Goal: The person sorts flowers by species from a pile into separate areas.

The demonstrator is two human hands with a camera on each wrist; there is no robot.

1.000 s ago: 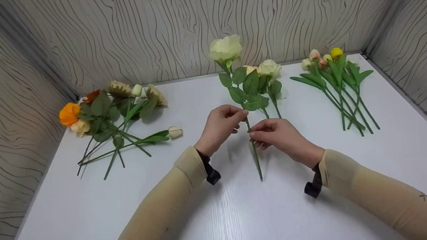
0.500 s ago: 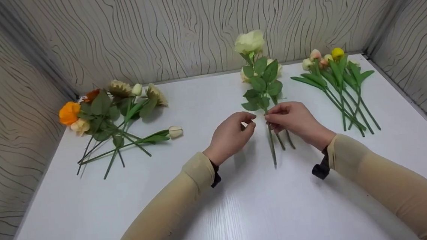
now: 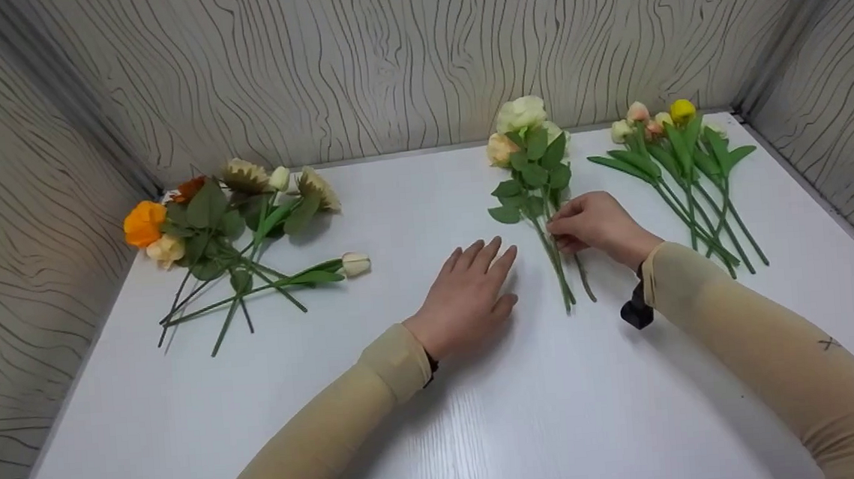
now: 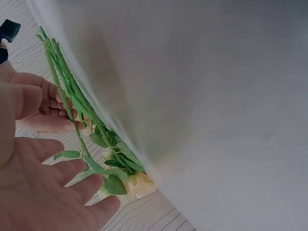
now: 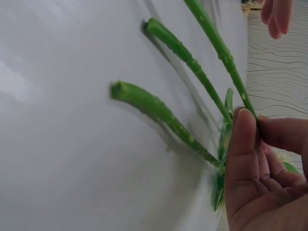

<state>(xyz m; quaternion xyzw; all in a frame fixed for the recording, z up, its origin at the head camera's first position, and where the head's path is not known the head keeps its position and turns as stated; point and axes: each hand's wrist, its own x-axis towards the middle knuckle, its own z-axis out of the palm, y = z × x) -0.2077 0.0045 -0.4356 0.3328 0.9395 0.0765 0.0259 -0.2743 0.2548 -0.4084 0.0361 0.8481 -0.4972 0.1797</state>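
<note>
Pinching the stem of the pale green rose, my right hand has lowered it onto the table, blooms away from the grip beside two cream roses. Left of the grip, my left hand has let go and lies flat, fingers spread. That stem now looks placed with its group.
</note>
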